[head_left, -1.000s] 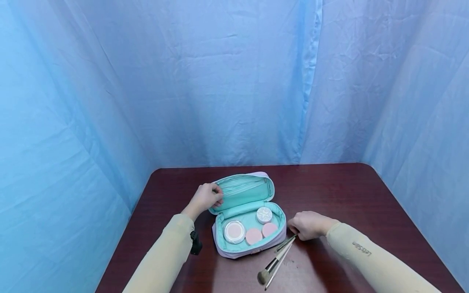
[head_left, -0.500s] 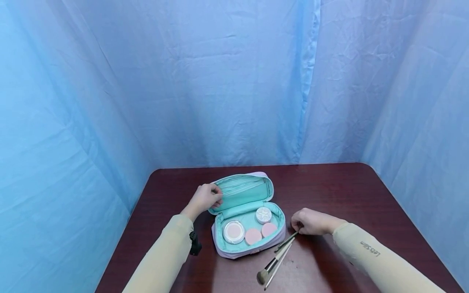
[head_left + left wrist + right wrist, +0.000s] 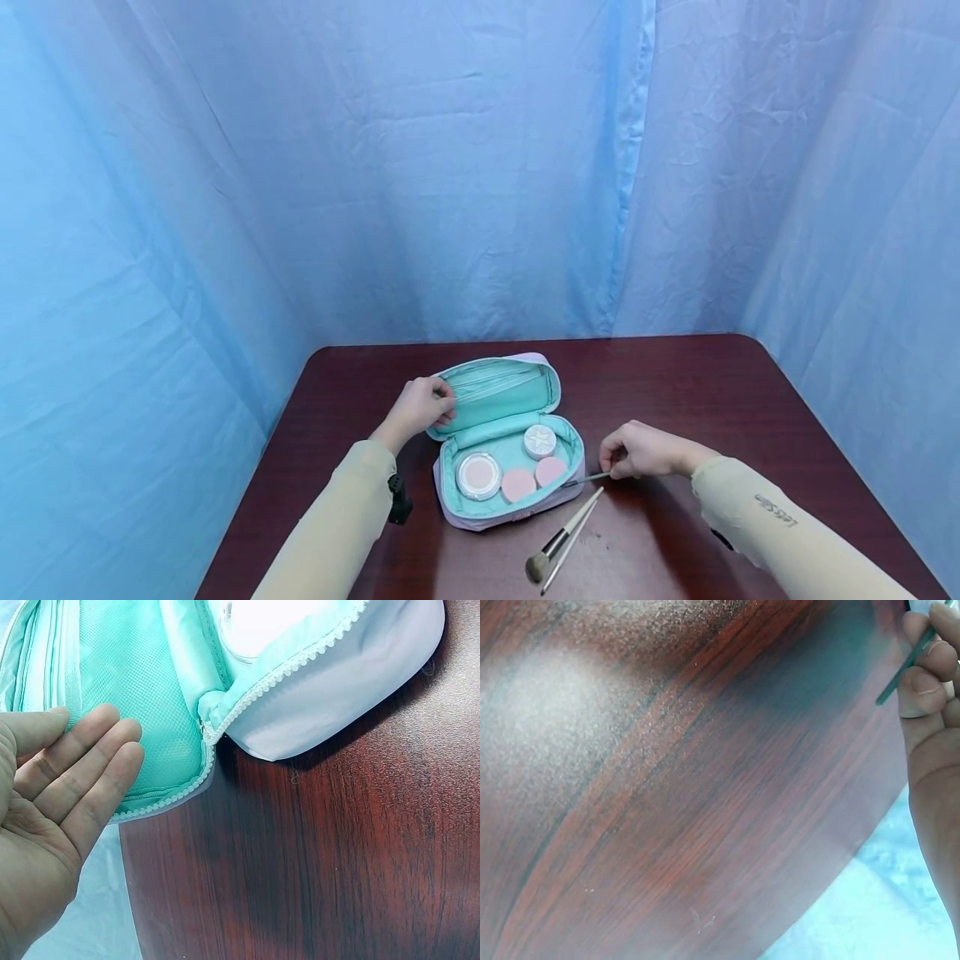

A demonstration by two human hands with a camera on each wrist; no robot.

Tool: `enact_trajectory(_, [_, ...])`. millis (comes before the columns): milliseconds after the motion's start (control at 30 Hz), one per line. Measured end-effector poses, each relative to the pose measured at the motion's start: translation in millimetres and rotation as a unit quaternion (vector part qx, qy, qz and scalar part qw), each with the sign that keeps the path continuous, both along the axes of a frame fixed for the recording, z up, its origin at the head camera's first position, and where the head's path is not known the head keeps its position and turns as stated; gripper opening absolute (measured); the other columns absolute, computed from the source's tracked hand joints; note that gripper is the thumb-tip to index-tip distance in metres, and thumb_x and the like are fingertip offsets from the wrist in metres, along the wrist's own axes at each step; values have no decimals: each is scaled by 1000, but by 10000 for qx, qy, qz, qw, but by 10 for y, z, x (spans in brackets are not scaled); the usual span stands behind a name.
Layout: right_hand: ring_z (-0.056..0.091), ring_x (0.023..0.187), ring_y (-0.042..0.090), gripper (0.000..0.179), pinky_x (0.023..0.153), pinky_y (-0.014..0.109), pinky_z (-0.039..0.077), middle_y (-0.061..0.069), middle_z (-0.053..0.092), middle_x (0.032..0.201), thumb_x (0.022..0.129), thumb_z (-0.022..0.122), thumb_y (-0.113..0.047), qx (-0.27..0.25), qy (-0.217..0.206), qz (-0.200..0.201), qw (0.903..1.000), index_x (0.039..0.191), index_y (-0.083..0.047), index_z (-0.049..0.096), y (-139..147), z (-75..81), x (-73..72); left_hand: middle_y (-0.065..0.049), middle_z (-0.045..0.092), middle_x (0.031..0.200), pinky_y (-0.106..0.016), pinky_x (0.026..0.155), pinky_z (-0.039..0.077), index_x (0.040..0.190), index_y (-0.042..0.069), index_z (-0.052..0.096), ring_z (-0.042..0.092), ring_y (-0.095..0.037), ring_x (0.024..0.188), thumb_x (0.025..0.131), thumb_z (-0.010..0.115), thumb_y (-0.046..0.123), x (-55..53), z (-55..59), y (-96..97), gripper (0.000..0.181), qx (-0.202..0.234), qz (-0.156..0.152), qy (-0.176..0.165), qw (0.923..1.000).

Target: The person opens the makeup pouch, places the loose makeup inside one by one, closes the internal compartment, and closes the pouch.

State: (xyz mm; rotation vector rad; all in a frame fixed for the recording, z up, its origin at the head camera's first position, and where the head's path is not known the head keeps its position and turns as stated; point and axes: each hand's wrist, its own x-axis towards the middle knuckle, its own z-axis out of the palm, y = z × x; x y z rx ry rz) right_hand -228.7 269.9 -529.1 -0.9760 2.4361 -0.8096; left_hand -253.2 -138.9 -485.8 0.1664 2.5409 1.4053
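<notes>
A lilac makeup bag [image 3: 517,512] with a mint lining lies unzipped, its lid [image 3: 510,392] laid back. At the lid's left side is my left hand [image 3: 423,406]; in the left wrist view its thumb and forefinger meet at the band edging the mesh pocket [image 3: 127,667], the other fingers extended over the mesh. My right hand [image 3: 637,450] pinches the end of a thin makeup brush [image 3: 592,478], just right of the bag. The right wrist view shows this brush's dark green handle [image 3: 904,669] between thumb and fingers. Its tip overlaps the bag's right front rim.
Inside the bag are a round compact [image 3: 479,476], a white embossed jar [image 3: 540,441] and two pink round pieces [image 3: 519,484]. A fluffy brush [image 3: 557,542] and a slim brush [image 3: 573,546] lie on the dark wooden table [image 3: 675,392]. Blue curtains [image 3: 450,167] surround it.
The right hand has moved slightly right and up, drawing the thin brush away from the other two brushes and turning it nearly level. The left hand stays at the lid.
</notes>
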Motion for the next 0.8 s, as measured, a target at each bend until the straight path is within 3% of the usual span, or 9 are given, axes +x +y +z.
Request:
enact_trajectory(400, [52,55,-1,14,49,21,47,-16,62,67,81,81,-10,-2,-539,149,9984,77,-21,75,69,41,28,-17,71,86,-49,75,61,100,1,67,73,-33,79,102,62,11,-17,-18,-8,12,-84,-32,-14,10000])
enact_trajectory(567, [54,58,-2,10,52,22,49,-16,64,73,84,80,-11,-121,-359,279,9989,80,-19,76,67,114,-4,-18,71,87,-50,76,61,100,-1,67,72,-36,81,102,61,10,-17,-9,2,13,-94,-52,18,9999])
enact_trajectory(800, [55,55,4,3,49,26,50,-9,63,76,90,77,-12,-415,-272,-46,9988,87,-13,76,19,249,-72,-18,71,88,-52,77,60,99,1,69,71,-37,83,102,62,10,-26,12,-2,12,-189,-72,105,9997])
